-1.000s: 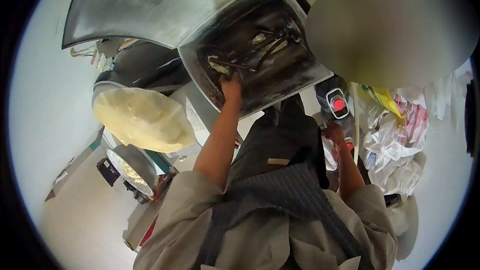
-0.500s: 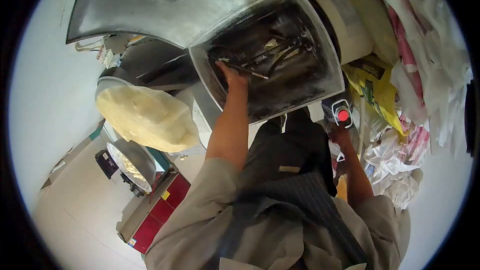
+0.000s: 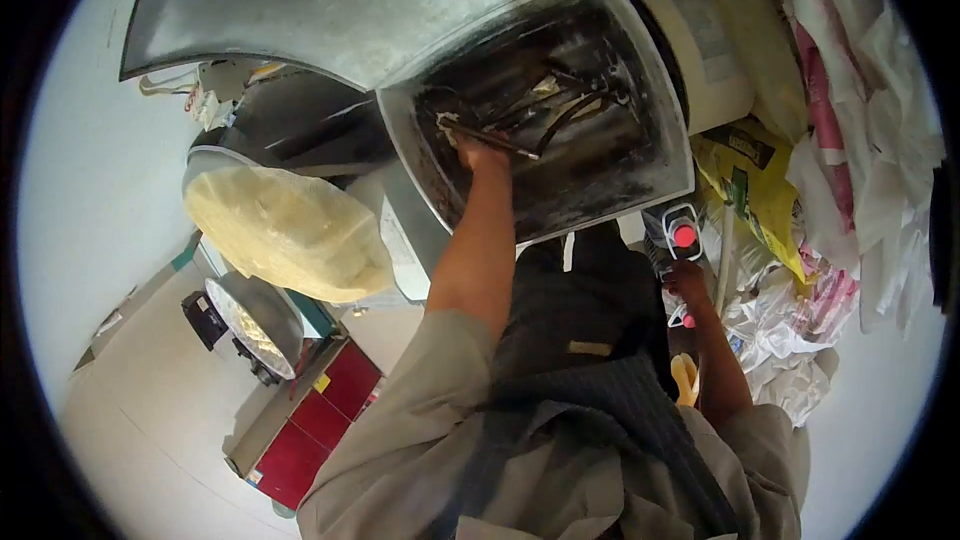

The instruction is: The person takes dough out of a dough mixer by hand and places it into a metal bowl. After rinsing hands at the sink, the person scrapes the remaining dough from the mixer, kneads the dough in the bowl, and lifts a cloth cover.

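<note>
My left hand [image 3: 482, 152] reaches down into a grey metal tub [image 3: 672, 130] with a dark, smeared inside. It lies at a thin metal rod [image 3: 515, 148] that crosses over its fingers, and most of the fingers are hidden. Pale residue sticks to the rod's left end. Further right inside the tub are dark curved bars [image 3: 570, 118] with pale scraps on them. Down at my right side, my right hand [image 3: 686, 282] has curled fingers just below a bottle with a red cap [image 3: 684, 236]. What its fingers close on is unclear.
A raised metal lid [image 3: 320, 10] stands behind the tub. At left are a pale cloth-covered bulge [image 3: 290, 235], a metal bowl [image 3: 275, 325] with pale contents and red drawers [image 3: 320, 420]. Yellow [image 3: 752, 175] and white plastic bags [image 3: 765, 330] crowd the right, near a cylindrical container [image 3: 690, 40].
My left hand has shifted slightly right along the rod, and its fingers now show less. My right hand has moved slightly downward, away from the red-capped bottle. The view has shifted a little.
</note>
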Tool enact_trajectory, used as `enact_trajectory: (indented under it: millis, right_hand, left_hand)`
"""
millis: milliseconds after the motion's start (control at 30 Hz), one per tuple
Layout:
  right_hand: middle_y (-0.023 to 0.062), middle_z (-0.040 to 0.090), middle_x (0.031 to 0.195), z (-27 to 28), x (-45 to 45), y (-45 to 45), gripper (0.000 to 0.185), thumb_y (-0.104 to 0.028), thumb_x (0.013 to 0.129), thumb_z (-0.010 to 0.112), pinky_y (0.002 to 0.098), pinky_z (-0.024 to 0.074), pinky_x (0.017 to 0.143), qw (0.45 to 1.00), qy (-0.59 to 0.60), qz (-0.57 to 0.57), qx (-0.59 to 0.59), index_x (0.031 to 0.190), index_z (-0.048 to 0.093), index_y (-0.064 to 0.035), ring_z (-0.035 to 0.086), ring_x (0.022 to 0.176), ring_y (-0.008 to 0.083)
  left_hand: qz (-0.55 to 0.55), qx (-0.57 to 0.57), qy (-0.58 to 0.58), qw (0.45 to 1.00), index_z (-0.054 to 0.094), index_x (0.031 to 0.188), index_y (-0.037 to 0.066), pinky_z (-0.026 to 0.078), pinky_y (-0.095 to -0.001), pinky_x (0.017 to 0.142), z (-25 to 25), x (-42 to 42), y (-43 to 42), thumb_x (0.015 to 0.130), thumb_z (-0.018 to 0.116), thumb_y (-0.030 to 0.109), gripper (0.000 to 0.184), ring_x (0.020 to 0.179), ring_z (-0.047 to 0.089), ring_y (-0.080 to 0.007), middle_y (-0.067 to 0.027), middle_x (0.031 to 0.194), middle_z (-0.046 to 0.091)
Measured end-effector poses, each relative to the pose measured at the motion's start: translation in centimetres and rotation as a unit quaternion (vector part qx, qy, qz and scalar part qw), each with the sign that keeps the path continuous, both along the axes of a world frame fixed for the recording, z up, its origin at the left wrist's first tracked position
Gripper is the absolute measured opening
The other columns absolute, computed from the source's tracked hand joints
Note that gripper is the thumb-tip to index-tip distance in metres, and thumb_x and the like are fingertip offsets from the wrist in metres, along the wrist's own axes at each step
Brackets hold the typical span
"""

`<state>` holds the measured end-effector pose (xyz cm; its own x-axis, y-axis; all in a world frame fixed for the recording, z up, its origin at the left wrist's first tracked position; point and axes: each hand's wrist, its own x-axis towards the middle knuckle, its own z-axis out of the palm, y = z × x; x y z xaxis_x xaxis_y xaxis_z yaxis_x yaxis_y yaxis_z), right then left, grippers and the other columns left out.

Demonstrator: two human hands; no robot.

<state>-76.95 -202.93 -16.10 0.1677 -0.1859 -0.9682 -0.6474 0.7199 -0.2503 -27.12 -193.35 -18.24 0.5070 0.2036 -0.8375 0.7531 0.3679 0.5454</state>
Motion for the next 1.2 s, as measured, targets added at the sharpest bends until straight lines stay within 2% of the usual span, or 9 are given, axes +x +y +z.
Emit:
enact_trajectory:
  millis: [433, 533, 600, 767, 833, 933, 1033, 1100, 1200]
  right_hand:
    - [0.0077, 0.066, 0.08, -3.6, 0.6, 1.0, 0.016, -0.019, 0.09, 0.053, 0.0275, 0.0455, 0.051, 0.93, -0.153, 0.267, -0.203, 0.089, 0.061, -0.0048, 0.059, 0.058, 0.0165]
    - [0.0091, 0.067, 0.082, -1.6, 4.0, 0.3, 0.018, -0.019, 0.091, 0.05, 0.0285, 0.0458, 0.052, 0.986, -0.125, 0.078, -0.073, 0.092, 0.06, -0.0045, 0.06, 0.061, 0.0174]
    - [0.0091, 0.066, 0.079, 1.8, 6.7, -0.1, 0.015, -0.018, 0.088, 0.053, 0.0299, 0.0456, 0.053, 0.996, -0.061, -0.047, -0.036, 0.09, 0.058, -0.0041, 0.061, 0.064, 0.0178]
    - [0.0094, 0.066, 0.08, 1.7, 5.4, 0.7, 0.015, -0.017, 0.085, 0.057, 0.031, 0.0456, 0.056, 0.992, -0.058, 0.075, -0.086, 0.093, 0.057, -0.0038, 0.06, 0.064, 0.0176]
    - [0.01, 0.067, 0.081, 1.0, 3.3, 1.2, 0.016, -0.017, 0.086, 0.058, 0.0308, 0.0454, 0.056, 0.977, -0.061, 0.157, -0.13, 0.094, 0.056, -0.0035, 0.059, 0.063, 0.0174]
    - [0.0083, 0.066, 0.078, 0.9, 1.5, 2.0, 0.017, -0.019, 0.087, 0.057, 0.0301, 0.0454, 0.055, 0.919, -0.043, 0.303, -0.249, 0.092, 0.055, -0.0032, 0.058, 0.061, 0.0171]
    - [0.0046, 0.06, 0.068, 1.9, 0.2, 3.6, 0.015, -0.015, 0.082, 0.061, 0.0316, 0.0464, 0.056, 0.995, 0.017, -0.091, -0.038, 0.088, 0.054, -0.0031, 0.059, 0.061, 0.0186]
    - [0.0053, 0.061, 0.071, -0.5, -2.7, 5.1, 0.015, -0.014, 0.084, 0.062, 0.0333, 0.0477, 0.055, 0.993, -0.087, -0.071, -0.025, 0.089, 0.054, -0.003, 0.061, 0.064, 0.0204]
    - [0.0096, 0.065, 0.079, -3.1, -4.3, 6.2, 0.016, -0.017, 0.087, 0.059, 0.0336, 0.0495, 0.056, 0.968, -0.107, 0.159, -0.163, 0.092, 0.054, -0.0026, 0.063, 0.069, 0.0218]
  left_hand:
    - [-0.264, 0.114, 0.09, 0.954, 0.057, 0.097, 0.003, 0.048, -0.0362, 0.046, 9.6, -7.9, 1.3, 0.09, 0.057, 0.039, 0.036, 0.055, 0.056, -0.0237, -0.0123, 0.074, 0.062]
    - [-0.471, 0.136, -0.171, 0.855, 0.06, 0.098, 0.0, 0.05, -0.037, 0.058, 13.0, -5.2, 1.9, 0.088, 0.061, 0.041, 0.042, 0.068, 0.064, -0.0274, -0.0135, 0.081, 0.066]
    - [-0.601, 0.318, -0.306, 0.666, 0.063, 0.1, -0.001, 0.05, -0.0393, 0.073, 14.8, -0.3, -0.3, 0.087, 0.06, 0.043, 0.046, 0.085, 0.066, -0.0335, -0.0194, 0.091, 0.068]
    - [-0.801, 0.314, -0.208, 0.466, 0.064, 0.109, 0.003, 0.047, -0.0423, 0.081, 10.7, 11.3, -5.4, 0.083, 0.061, 0.048, 0.052, 0.097, 0.062, -0.0391, -0.022, 0.1, 0.066]
    - [-0.923, 0.305, -0.123, 0.198, 0.065, 0.104, 0.001, 0.047, -0.0416, 0.079, 5.2, 13.4, -5.1, 0.082, 0.059, 0.051, 0.055, 0.093, 0.063, -0.0335, -0.0237, 0.1, 0.065]
    - [-0.936, 0.253, -0.192, 0.152, 0.064, 0.11, 0.003, 0.046, -0.041, 0.083, 0.5, 13.5, -2.8, 0.082, 0.059, 0.052, 0.057, 0.099, 0.06, -0.0317, -0.02, 0.111, 0.064]
    - [-0.952, 0.223, 0.042, 0.205, 0.061, 0.119, 0.007, 0.043, -0.0392, 0.091, -1.0, 14.9, -3.3, 0.08, 0.061, 0.051, 0.06, 0.107, 0.056, -0.0266, -0.0131, 0.12, 0.061]
    - [-0.944, 0.173, 0.089, 0.266, 0.061, 0.12, 0.009, 0.041, -0.0388, 0.093, -1.3, 15.3, -3.1, 0.079, 0.061, 0.051, 0.059, 0.109, 0.055, -0.0243, -0.0113, 0.122, 0.06]
    - [-0.964, 0.205, 0.016, 0.168, 0.06, 0.121, 0.012, 0.043, -0.0381, 0.091, -1.8, 15.9, -3.2, 0.077, 0.064, 0.046, 0.056, 0.107, 0.053, -0.0231, -0.0092, 0.121, 0.059]
